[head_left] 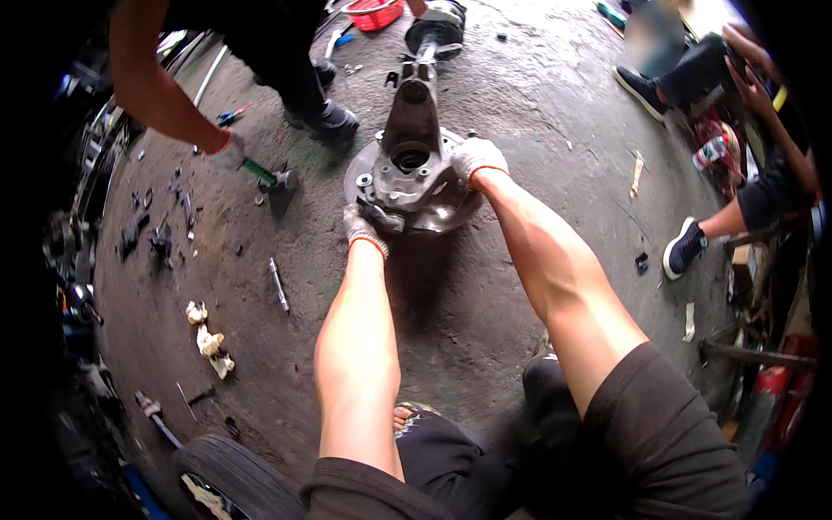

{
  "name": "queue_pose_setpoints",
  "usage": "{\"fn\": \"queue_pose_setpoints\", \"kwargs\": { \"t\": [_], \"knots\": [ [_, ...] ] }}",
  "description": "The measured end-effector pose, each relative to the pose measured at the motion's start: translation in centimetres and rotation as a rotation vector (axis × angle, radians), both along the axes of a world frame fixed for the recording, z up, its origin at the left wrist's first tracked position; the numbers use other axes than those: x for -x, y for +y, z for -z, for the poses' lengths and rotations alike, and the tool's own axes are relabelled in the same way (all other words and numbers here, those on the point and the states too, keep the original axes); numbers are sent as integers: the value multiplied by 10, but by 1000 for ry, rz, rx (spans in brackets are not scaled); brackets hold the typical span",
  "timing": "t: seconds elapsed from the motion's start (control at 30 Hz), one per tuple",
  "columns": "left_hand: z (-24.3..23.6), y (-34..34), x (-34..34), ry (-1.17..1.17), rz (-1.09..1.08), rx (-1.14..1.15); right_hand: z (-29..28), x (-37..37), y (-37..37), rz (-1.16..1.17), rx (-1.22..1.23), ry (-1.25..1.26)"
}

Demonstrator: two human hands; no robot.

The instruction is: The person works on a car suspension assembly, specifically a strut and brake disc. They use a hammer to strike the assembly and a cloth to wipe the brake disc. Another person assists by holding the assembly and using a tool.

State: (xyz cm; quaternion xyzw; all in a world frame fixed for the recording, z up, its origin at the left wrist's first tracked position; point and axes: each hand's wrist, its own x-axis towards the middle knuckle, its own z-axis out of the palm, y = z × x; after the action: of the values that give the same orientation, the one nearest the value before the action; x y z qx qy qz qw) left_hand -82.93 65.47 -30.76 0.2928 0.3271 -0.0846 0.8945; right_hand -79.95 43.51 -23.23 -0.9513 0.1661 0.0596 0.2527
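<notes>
Both of my hands wear white knit gloves with orange cuffs. Between them is a grey metal steering knuckle (414,121) with a round hole, joined to a shiny brake disc (357,165). My left hand (361,227) is closed on the near left edge of this assembly, beside a dark fitting; its fingertips are partly hidden. My right hand (479,162) is closed around the right side. A strut (427,52) with a black top extends away from the knuckle. A co-worker's gloved hand (442,10) is at its far end.
At left, a co-worker's gloved hand (229,152) holds a green-handled hammer (276,179). A socket tool (278,284), crumpled gloves (208,340) and small dark parts lie on the floor. A tire (230,477) is near left, a red basket (374,13) far off. Another person sits at right.
</notes>
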Motion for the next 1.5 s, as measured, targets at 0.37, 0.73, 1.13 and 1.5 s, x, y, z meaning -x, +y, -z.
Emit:
{"fn": "queue_pose_setpoints", "kwargs": {
  "t": [0.37, 0.73, 1.13, 1.5],
  "knots": [
    [79, 17, -29, -172, -86, 184, 25, -15, 1, -129, 192, 32],
    [60, -12, -12, -4, -134, 98, 37, -17, -20, -185, 317, 59],
    [19, 28, 2, 20, 185, 81, 0, -7, 10, -52, 72, 77],
    [97, 91, -24, 244, 278, -571, -11, -7, 20, -68, 6, 58]
  ]
}}
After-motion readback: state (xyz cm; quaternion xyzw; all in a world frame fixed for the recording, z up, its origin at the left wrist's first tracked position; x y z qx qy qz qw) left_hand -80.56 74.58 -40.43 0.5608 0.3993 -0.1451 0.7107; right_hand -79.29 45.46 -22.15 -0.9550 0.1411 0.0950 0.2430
